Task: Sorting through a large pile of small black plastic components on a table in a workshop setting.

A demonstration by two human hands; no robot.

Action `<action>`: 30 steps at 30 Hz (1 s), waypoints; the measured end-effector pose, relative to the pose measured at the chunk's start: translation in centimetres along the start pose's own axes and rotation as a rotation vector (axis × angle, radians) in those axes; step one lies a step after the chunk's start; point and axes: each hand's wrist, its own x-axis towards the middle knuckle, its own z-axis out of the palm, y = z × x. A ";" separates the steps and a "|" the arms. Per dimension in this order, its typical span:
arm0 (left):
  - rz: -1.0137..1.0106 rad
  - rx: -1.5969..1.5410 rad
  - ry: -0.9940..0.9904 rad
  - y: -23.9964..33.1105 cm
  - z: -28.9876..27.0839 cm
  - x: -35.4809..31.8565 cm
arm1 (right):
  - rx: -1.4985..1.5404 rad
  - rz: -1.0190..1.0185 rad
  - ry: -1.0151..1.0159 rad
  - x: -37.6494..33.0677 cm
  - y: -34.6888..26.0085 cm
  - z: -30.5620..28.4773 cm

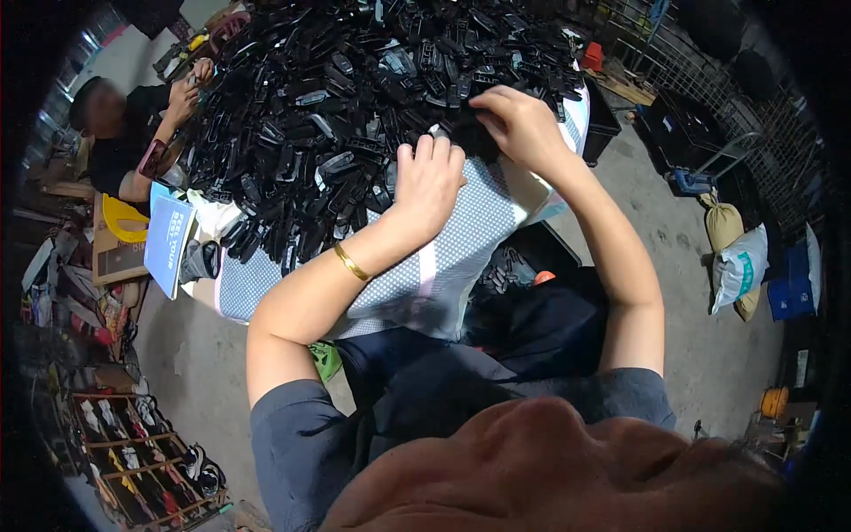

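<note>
A big heap of small black plastic parts [355, 97] covers a table spread with a grey dotted cloth [461, 257]. My left hand [430, 177], with a gold bangle on its wrist, rests at the near edge of the heap, fingers curled around something I cannot make out. My right hand [519, 124] is just beyond it, fingers pinched on a black part [470, 133] at the heap's edge. Both hands sit close together above the cloth.
Another person [124, 133] sits at the far left of the table, hands on the heap. A blue booklet [168, 244] lies at the left corner. A black bin [541, 284] stands beside my knees. Sacks [736, 257] and wire racks [700, 71] are on the right, shoe racks [133, 461] lower left.
</note>
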 end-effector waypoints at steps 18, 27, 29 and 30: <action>0.239 -0.279 0.051 0.9 0.1 -2.5 | -0.336 0.109 0.034 10.9 3.8 3.4; 0.188 -0.780 -0.102 1.0 -0.3 -2.1 | -0.094 -0.129 -0.076 3.7 0.4 1.3; 0.162 -0.855 -0.115 0.4 0.1 -2.3 | 0.041 -0.062 -0.109 2.2 -1.4 0.8; 0.141 -0.845 -0.153 0.2 0.0 -2.3 | 0.144 0.041 -0.187 1.4 -1.8 0.6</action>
